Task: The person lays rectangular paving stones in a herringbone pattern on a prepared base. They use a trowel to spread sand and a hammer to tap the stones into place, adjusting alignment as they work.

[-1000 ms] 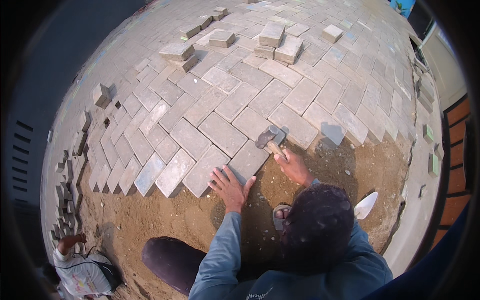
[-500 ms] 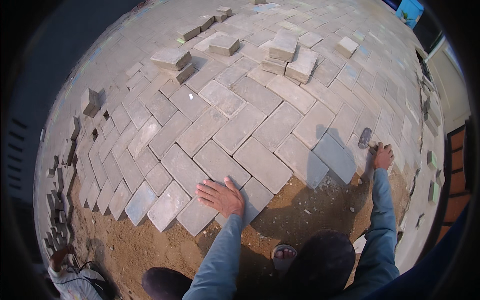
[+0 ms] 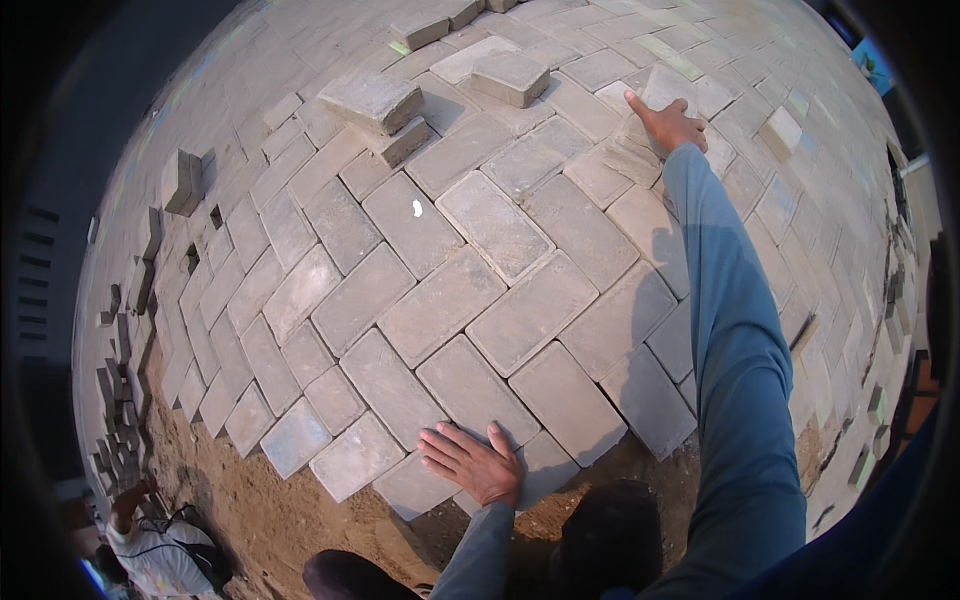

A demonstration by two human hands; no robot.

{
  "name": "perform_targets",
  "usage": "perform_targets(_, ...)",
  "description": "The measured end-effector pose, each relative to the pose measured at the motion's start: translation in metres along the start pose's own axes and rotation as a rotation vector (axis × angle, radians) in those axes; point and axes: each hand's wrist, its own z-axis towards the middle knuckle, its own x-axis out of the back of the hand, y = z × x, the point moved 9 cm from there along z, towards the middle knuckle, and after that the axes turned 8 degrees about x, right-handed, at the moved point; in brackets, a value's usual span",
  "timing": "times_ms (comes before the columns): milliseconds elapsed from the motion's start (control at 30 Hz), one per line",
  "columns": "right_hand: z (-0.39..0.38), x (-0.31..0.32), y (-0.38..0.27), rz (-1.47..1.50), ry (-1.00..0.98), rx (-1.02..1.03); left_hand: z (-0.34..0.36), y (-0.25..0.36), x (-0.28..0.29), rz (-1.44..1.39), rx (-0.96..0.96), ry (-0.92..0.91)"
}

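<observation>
My left hand [image 3: 474, 466] lies flat with fingers stretched on the grey paving bricks at the near edge of the laid paving [image 3: 476, 385]. Stretched far forward, my right hand [image 3: 672, 126] reaches a small stack of loose paving bricks [image 3: 634, 158]. Its thumb points out to the left and its fingers are apart, over the stack's upper paving brick [image 3: 664, 84]. The hand covers part of the stack, so the contact is hard to see. Beside my right forearm a short wooden handle [image 3: 803, 334] shows, the rest hidden by the sleeve.
Loose paving bricks lie on the paving: a stacked pair [image 3: 370, 100], one near it [image 3: 510, 78], one at the left [image 3: 182, 182] and one at the right [image 3: 780, 133]. Bare sand [image 3: 215, 480] borders the near edge. Another person [image 3: 165, 555] is at lower left.
My right hand has left the mallet at the right and gone forward and left to the brick stack. The left hand stays flat on the bricks. The view has shifted.
</observation>
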Motion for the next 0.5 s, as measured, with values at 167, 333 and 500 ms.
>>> perform_targets(167,0.012,-0.003,-0.005,-0.053,-0.085,-0.12,0.002,0.001,-0.004,0.0,0.006,-0.034)
perform_targets(333,-0.043,0.014,0.007,-0.116,-0.292,0.342,0.005,0.0,0.001,-0.006,0.011,-0.018)
perform_targets(500,-0.217,0.056,0.034,0.064,-0.448,0.635,0.003,0.003,0.0,0.003,-0.023,-0.005)
